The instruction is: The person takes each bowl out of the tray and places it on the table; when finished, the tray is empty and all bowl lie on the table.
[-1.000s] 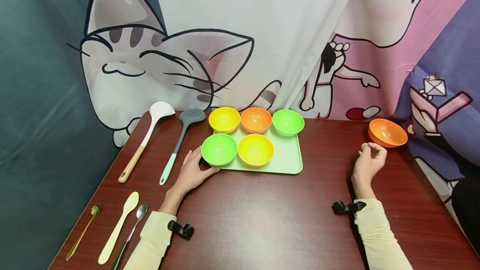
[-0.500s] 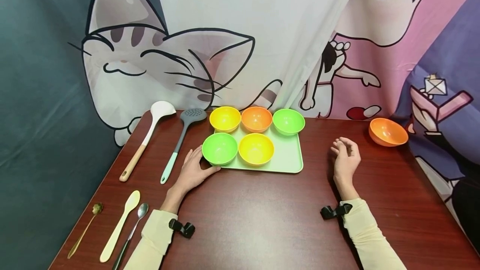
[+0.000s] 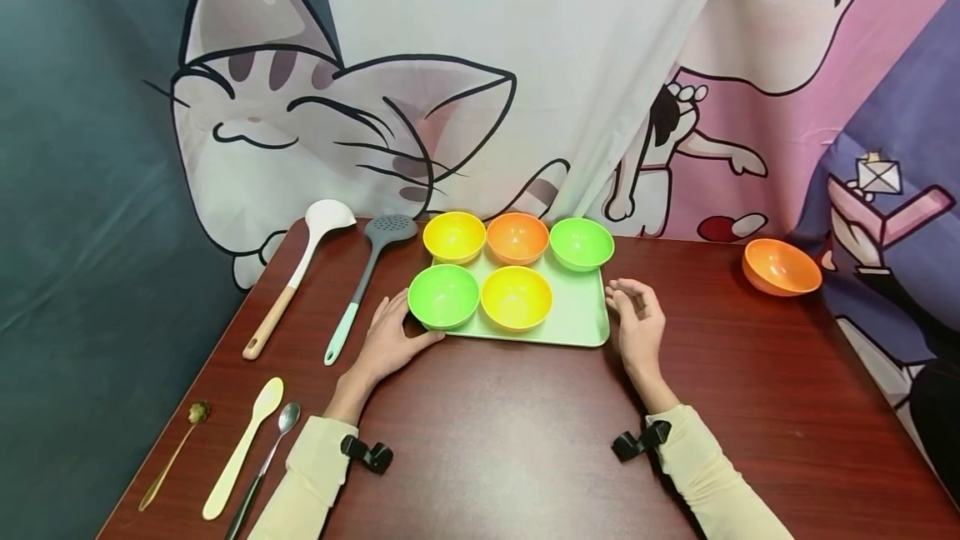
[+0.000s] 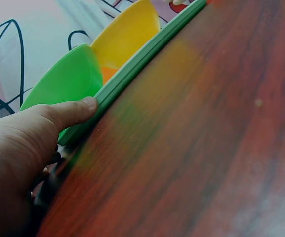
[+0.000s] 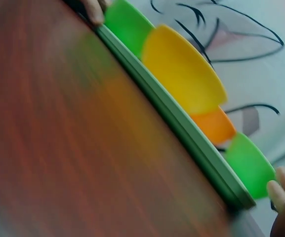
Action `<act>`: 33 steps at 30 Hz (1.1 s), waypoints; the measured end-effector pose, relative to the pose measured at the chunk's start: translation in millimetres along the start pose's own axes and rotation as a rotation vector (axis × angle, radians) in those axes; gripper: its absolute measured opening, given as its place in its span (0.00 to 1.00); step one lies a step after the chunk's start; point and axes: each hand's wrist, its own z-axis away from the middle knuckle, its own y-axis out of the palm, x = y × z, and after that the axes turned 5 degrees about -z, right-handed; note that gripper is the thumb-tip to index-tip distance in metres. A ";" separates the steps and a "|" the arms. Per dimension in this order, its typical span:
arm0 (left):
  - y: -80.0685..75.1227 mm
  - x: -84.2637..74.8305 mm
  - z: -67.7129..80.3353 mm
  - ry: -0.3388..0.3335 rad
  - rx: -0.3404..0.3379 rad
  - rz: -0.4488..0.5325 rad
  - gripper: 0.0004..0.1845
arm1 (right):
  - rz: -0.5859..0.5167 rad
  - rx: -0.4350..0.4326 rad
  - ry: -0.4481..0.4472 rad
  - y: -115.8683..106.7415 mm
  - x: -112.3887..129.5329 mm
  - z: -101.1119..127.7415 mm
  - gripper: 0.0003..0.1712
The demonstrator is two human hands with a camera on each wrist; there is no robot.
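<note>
Head: the tray [image 3: 572,319], under five bowls [image 3: 516,300], lies on the table [image 3: 495,415]; the left grip [image 3: 392,342] is spread at its near-left corner, the right grip [image 3: 641,325] loose, empty, beside its right end. Left wrist: thumb [image 4: 78,110] against the rim. Right wrist: probably light, stiff, smooth; hold both ends, level.

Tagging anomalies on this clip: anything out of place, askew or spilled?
One thing: an orange bowl sits alone at the far right corner of the table, apart from the five bowls grouped on the green tray. It looks tilted, though that may be lens distortion. No spill or damage visible.
</note>
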 end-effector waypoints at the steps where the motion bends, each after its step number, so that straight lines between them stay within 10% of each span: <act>1: 0.2 -0.1 0.1 0.004 -0.003 0.000 0.48 | 0.004 0.015 -0.009 3.8 -0.6 2.9 0.16; 33: -2.2 -2.3 1.0 0.013 -0.002 -0.005 0.48 | 0.422 0.209 0.272 97.6 25.7 45.4 0.23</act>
